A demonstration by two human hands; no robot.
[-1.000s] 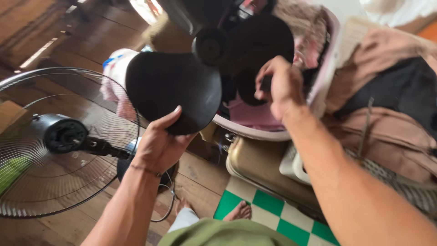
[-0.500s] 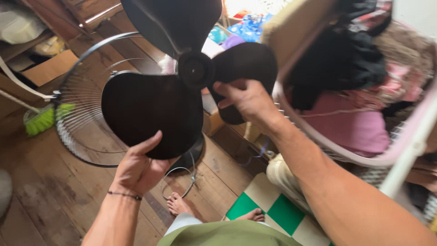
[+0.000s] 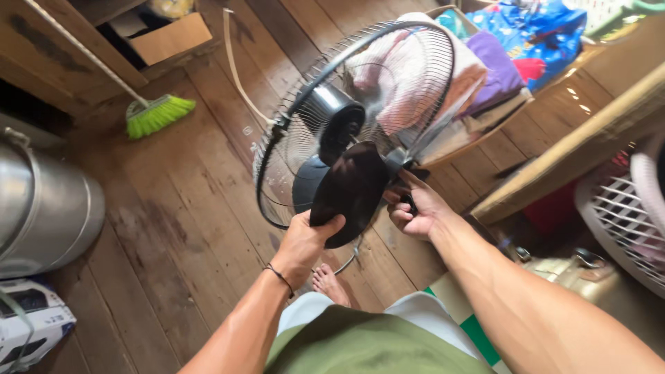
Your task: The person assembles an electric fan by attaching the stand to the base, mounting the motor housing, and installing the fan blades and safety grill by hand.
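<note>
A black fan blade (image 3: 352,187) is held edge-on in front of a standing fan's wire rear guard (image 3: 291,131). My left hand (image 3: 305,239) grips the blade's lower lobe from below. My right hand (image 3: 415,208) holds the blade's right side near its hub, fingers pinched on it. The fan's black motor housing (image 3: 332,121) sits just behind and above the blade, inside the guard. The blade's other lobes are mostly hidden by its tilt.
A green broom (image 3: 156,114) lies on the wooden floor at the upper left. A metal drum (image 3: 41,208) stands at the left. Piled clothes (image 3: 485,62) and a box sit behind the fan. A white plastic basket (image 3: 623,215) is at the right.
The view has swung down and left toward the fan. Both hands have carried the blade from in front of the laundry basket down to the fan's motor, turning it edge-on.
</note>
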